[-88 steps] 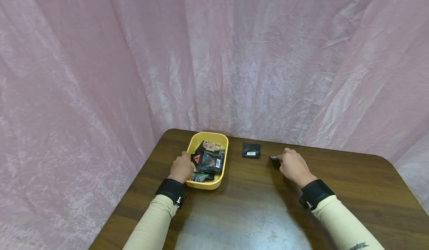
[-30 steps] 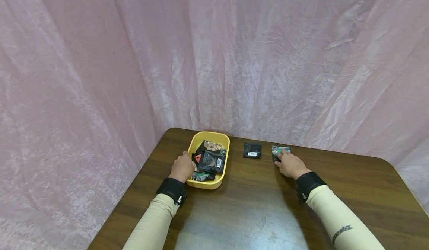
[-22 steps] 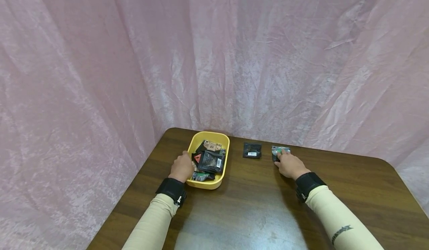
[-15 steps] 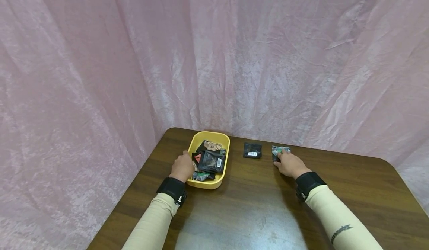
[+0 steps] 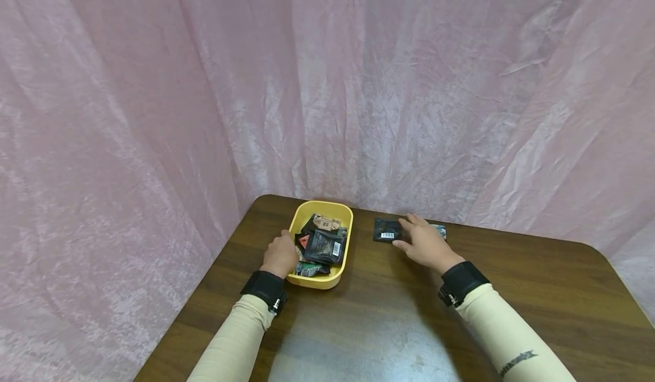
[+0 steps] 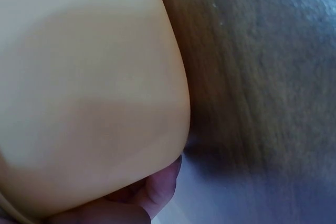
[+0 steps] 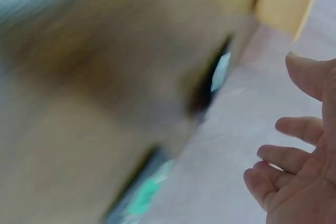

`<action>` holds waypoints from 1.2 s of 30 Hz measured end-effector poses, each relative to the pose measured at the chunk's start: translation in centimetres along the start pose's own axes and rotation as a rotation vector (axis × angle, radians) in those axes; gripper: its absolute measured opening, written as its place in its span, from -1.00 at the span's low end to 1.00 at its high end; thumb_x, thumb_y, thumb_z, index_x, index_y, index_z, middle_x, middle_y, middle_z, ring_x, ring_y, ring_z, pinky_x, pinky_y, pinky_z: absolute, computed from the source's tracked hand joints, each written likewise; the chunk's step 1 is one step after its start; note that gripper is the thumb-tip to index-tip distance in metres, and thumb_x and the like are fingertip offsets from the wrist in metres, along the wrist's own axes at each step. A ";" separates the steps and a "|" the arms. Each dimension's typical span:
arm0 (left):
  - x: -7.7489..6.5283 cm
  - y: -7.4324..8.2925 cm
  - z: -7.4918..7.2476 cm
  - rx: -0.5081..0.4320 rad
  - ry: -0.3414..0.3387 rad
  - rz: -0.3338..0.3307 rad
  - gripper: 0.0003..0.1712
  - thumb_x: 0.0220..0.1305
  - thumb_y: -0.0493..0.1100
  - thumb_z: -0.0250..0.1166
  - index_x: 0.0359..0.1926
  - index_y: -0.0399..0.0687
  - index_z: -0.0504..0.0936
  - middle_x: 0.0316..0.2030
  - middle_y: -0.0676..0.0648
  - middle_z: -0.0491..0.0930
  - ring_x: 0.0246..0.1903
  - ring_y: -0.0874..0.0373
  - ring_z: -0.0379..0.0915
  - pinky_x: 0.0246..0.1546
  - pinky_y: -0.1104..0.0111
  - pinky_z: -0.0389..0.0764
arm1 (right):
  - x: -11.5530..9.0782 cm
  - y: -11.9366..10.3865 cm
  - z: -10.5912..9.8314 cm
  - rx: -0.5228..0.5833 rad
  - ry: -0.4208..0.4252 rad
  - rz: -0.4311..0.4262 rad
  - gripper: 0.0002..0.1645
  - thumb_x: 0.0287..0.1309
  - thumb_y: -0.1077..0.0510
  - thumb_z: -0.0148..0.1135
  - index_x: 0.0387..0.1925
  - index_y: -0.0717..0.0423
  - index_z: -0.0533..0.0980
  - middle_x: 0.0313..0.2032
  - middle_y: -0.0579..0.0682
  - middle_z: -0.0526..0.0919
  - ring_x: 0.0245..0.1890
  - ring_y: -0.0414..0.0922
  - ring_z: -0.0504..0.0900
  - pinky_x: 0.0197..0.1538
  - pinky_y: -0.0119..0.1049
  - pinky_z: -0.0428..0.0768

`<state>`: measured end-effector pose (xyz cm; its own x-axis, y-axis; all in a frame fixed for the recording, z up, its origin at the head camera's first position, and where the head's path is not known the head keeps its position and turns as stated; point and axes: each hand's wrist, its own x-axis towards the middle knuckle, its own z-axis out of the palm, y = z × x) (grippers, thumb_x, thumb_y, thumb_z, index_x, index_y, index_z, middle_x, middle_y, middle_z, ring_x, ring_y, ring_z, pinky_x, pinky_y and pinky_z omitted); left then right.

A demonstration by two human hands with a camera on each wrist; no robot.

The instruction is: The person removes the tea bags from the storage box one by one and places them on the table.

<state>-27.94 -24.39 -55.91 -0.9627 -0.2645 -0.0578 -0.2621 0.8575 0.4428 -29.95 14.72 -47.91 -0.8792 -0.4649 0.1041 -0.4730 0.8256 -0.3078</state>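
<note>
In the head view my left hand [image 5: 280, 255] grips the left side of a yellow plastic bin [image 5: 313, 282]. Its curled fingers [image 6: 163, 184] show under the bin's pale wall [image 6: 100, 87] in the left wrist view. Several small flat sachets lie in the bin, a black one with a barcode [image 5: 325, 246] on top. My right hand [image 5: 427, 244] is above the table with its fingers spread, holding nothing. Left of it lies a black barcoded sachet [image 5: 387, 230], partly behind the fingertips. A green-printed sachet [image 5: 440, 231] is mostly hidden behind that hand; the right wrist view shows its green part [image 7: 144, 196].
The brown wooden table [image 5: 532, 279] has rounded back corners. A pink velvet curtain [image 5: 409, 86] hangs close behind its back edge and along the left. Glare lies on the table's front middle.
My right hand pinched the sachet, laid it flat with its green print up, then let go and moved left toward the black sachet. The left hand has stayed on the bin.
</note>
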 end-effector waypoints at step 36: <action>0.0 0.0 0.2 0.002 0.013 0.003 -0.55 0.28 -0.24 0.38 0.11 -0.29 0.45 -0.06 -0.39 0.72 -0.07 -0.33 0.74 -0.10 -0.18 0.71 | 8.6 -13.6 6.3 0.013 -0.123 -0.254 -0.23 0.27 -0.10 0.49 0.41 0.10 0.53 0.25 0.13 0.68 0.33 0.11 0.61 0.43 0.02 0.54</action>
<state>-27.98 -24.25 -56.09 -0.9624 -0.2681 -0.0448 -0.2598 0.8591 0.4410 -30.76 -2.54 -48.81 -0.7186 -0.6924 0.0642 -0.6759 0.6738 -0.2987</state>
